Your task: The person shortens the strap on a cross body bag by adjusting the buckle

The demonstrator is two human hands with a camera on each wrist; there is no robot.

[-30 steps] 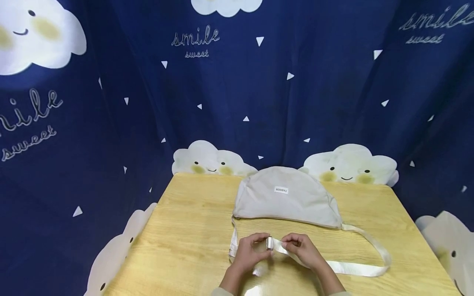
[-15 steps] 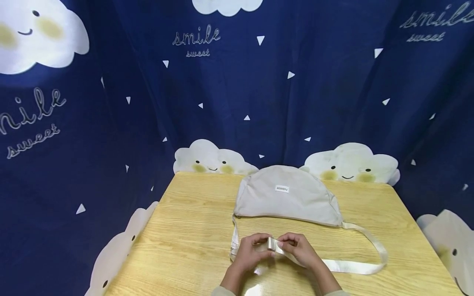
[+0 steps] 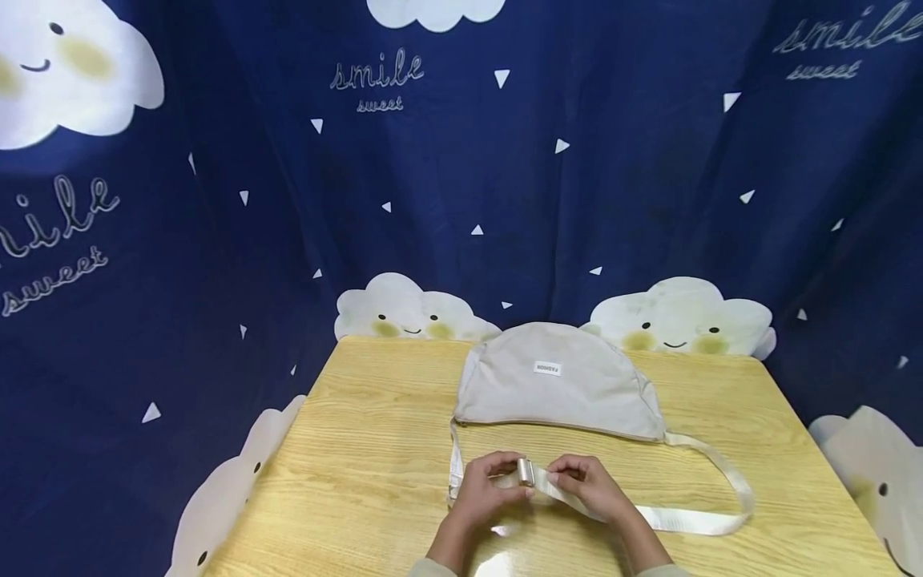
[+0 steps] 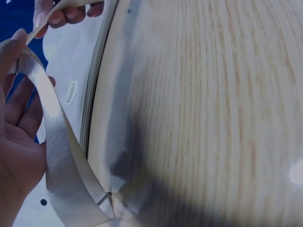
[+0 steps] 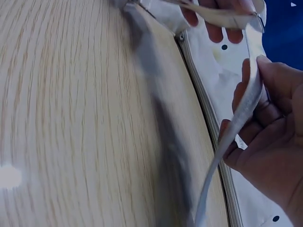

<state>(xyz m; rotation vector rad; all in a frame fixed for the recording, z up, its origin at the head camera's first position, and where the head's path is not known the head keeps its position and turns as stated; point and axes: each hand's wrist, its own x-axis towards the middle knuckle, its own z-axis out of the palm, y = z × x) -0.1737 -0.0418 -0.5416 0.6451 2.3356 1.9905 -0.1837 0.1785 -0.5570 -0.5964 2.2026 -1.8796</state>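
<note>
A pale grey half-moon shoulder bag lies on the table, its zipped edge toward me. Its light webbing strap loops round to the right and back to my hands. My left hand pinches the metal slider buckle between thumb and fingers. Just right of the buckle, my right hand pinches the strap with thumb and index finger. In the left wrist view a doubled length of strap hangs from the buckle beside my left palm. The right wrist view has the strap crossing my right fingers.
The bag stands on a wooden table close to its far edge. A dark blue curtain with smiling clouds hangs behind and on both sides. Another metal ring sits on the strap near the table.
My right hand moved in to the buckle, then back right along the strap. The strap's right-hand loop has drawn slightly leftward, and some strap now shows left of the buckle. The bag stays put.
</note>
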